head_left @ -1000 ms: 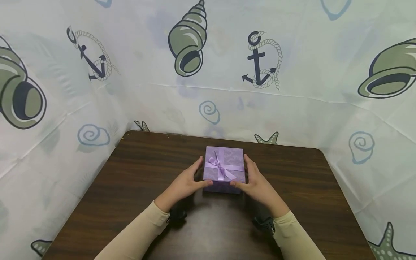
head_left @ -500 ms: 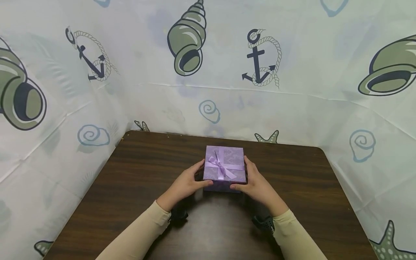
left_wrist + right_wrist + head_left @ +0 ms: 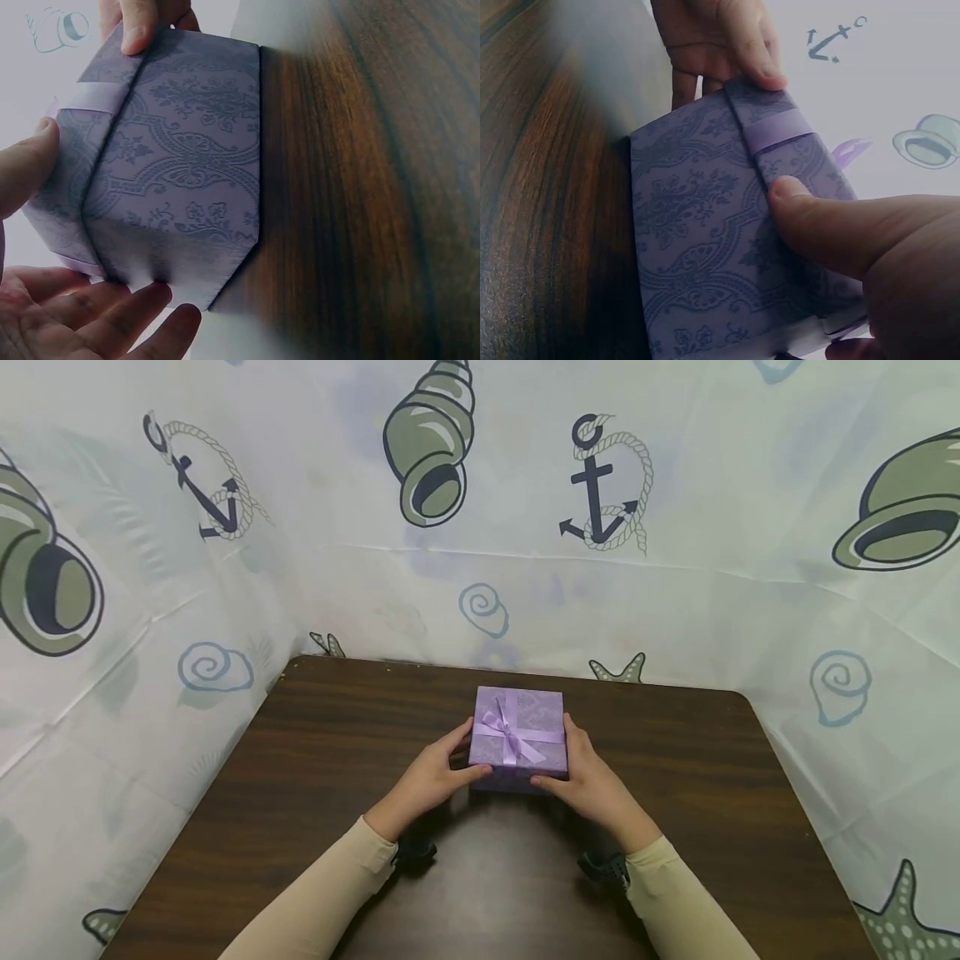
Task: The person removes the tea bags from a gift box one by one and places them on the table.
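A lavender gift box (image 3: 536, 714) with a damask pattern, a ribbon and a bow sits on the dark wooden table, its lid in place. My left hand (image 3: 427, 777) grips its left side, thumb on the front of the lid and fingers along the side. On the right side my right hand (image 3: 596, 781) holds it likewise, thumb at the front. In the left wrist view, the left fingers touch the side of the box (image 3: 176, 150) around the lid's lower edge. The right thumb presses on the lid of the box (image 3: 697, 195) in the right wrist view.
The brown wood-grain table (image 3: 337, 735) has rounded back corners. White cloth (image 3: 525, 610) printed with shells, anchors and starfish hangs behind it and along both sides. A dark device (image 3: 416, 853) is strapped at the left wrist, another (image 3: 602, 867) at the right.
My left fingertips have closed in slightly on the box's left side. The head view has tilted down a little, so everything appears somewhat higher. Otherwise, the hands stay around the box.
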Available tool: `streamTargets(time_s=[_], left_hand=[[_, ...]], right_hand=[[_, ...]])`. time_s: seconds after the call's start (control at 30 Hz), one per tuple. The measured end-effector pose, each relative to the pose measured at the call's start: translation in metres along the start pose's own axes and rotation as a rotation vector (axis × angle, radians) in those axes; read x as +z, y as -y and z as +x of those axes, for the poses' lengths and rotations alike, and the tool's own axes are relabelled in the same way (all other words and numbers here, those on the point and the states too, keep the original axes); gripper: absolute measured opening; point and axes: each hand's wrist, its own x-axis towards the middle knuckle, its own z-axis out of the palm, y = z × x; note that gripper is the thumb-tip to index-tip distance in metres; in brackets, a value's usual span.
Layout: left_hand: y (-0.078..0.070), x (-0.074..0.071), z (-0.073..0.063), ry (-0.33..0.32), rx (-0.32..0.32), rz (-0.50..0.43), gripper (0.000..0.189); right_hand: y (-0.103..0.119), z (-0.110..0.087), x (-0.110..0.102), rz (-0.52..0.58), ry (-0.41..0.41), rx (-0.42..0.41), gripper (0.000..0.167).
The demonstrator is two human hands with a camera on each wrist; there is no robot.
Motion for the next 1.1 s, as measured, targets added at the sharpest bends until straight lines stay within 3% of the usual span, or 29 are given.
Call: streamTargets(time_s=[0.23,0.63,0.87,1.1], left_hand=[[0.002,0.001,0.001,0.0,0.008,-0.003,0.104],[0.004,0.002,0.003,-0.027,0.028,0.071,0.101],[0.006,0.004,0.006,-0.044,0.072,0.038,0.1],[0.007,0.005,0.005,-0.045,0.06,0.01,0.1]], right_hand=[[-0.002,0.002,0.002,-0.004,0.02,0.008,0.13],[0.005,0.002,-0.001,-0.029,-0.031,0.01,0.128],[0.008,0.0,-0.005,-0.045,-0.059,0.002,0.127],[0.012,-0.002,-0.008,-0.053,-0.068,-0.015,0.126]])
